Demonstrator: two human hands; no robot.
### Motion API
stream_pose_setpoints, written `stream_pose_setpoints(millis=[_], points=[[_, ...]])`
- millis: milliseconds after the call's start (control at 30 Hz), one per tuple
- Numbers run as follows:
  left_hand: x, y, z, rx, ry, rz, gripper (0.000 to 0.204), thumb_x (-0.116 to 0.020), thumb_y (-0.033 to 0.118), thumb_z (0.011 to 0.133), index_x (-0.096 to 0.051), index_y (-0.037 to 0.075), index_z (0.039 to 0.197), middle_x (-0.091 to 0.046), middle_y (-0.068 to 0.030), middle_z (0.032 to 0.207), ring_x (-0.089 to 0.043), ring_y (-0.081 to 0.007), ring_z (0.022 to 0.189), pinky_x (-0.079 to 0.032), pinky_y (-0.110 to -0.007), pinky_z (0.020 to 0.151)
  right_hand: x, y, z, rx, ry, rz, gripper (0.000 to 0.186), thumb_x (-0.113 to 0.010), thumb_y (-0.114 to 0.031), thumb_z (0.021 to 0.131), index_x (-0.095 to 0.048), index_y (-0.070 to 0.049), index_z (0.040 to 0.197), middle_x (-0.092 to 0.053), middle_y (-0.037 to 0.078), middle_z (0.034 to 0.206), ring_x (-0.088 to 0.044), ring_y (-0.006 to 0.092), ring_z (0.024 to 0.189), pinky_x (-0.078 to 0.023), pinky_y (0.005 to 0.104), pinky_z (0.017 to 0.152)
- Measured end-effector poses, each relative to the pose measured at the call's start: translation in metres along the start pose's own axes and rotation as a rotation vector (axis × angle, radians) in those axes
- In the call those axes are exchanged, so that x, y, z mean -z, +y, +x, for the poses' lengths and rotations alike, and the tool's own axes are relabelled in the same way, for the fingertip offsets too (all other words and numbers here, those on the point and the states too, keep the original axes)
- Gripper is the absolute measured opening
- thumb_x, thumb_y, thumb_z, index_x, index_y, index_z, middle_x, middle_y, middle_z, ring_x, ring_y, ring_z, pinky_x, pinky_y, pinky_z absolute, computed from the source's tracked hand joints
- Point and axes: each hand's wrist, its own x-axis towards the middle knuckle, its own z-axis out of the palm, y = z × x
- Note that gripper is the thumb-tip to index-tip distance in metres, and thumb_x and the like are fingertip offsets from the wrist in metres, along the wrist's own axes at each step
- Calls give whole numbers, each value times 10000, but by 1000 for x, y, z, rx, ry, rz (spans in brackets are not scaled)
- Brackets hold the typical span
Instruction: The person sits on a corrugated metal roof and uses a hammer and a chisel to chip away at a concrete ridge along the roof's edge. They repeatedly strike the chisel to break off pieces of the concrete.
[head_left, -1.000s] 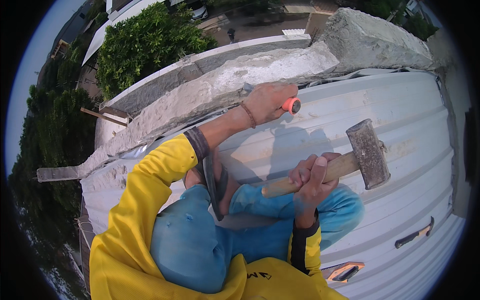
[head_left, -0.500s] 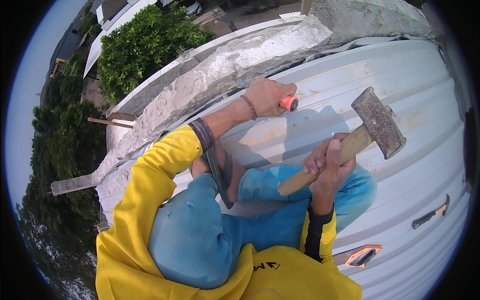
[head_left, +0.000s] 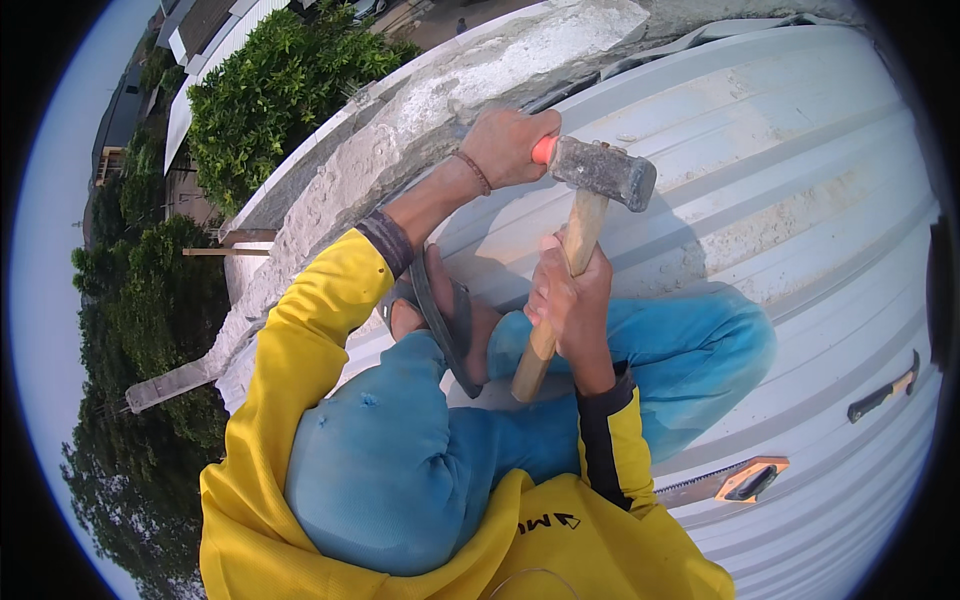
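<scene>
At upper centre, the left hand [head_left: 508, 147] clenches an orange handle [head_left: 544, 150] right by the hammer head [head_left: 605, 174], while the right hand [head_left: 574, 302] wraps the wooden shaft [head_left: 537, 358] mid-frame. A glancing blow could slip onto the left hand.

Room right of hammer [head_left: 605, 174], ledge [head_left: 400, 145] left

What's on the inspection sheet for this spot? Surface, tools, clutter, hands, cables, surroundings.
Surface: ribbed sheet, pale, with brownish dirt.
Tools in use: hammer, its head at the end of the orange grip; contact unclear.
Clutter: saw and dark-handled tool lying on the sheet.
Hands: left hand closed round the grip; right hand closed round the hammer's wooden handle.
Cables: nothing seen.
Surroundings: rough wall alongside; trees beyond.
</scene>
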Motion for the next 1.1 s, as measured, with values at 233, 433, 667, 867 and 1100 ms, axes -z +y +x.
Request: stream_pose_setpoints(millis=[233, 433, 667, 867, 1100], points=[[-6, -1, -5, -12, 30, -39, 297, -714, 284, 737, -559, 173, 964, -655, -107, 697, -643, -366, 649, -500, -474, 586, 16, -42, -31, 215, 98, 27, 228, -565, -269, 998, -446, -75, 1006, -386, -10, 594, -386, 78, 416, -391, 261, 404], [-4, -1, 6, 50, 64, -44, 277, -710, 284, 740, -576, 162, 949, -646, -121, 672, -651, -367, 649, -507, -477, 604, 36, -112, -12, 734, 250, 395, 244, -480, -360, 1022, -407, -140, 944, -343, -26, 584, -367, 69, 425, -391, 251, 409], [-4, -7, 5, 44, 12, 13, 252, -705, 259, 741, -555, 139, 904, -639, -110, 723, -628, -366, 664, -498, -463, 608, 3, 5, -2, -248, -56, -7, 251, -617, -232, 978, -443, -86, 1085, -411, -9, 601, -385, 83, 419, -372, 278, 397], [-11, -3, 3, 57, 40, 30, 229, -683, 289, 773, -575, 165, 932, -643, -115, 657, -648, -355, 632, -493, -473, 585, 23, -49, -25, 223, 146, 120, 165, -532, -243, 1008, -463, -94, 1024, -390, -10, 592, -374, 85, 421, -390, 276, 408], [-6, 6, 12, 78, -25, -2, 279, -709, 251, 728, -554, 153, 938, -644, -124, 702, -637, -379, 665, -495, -468, 594, 60, -123, -7, 795, 249, 379, 314, -437, -263, 1022, -405, -136, 736, -335, -23, 551, -369, 87, 456, -423, 270, 475]])
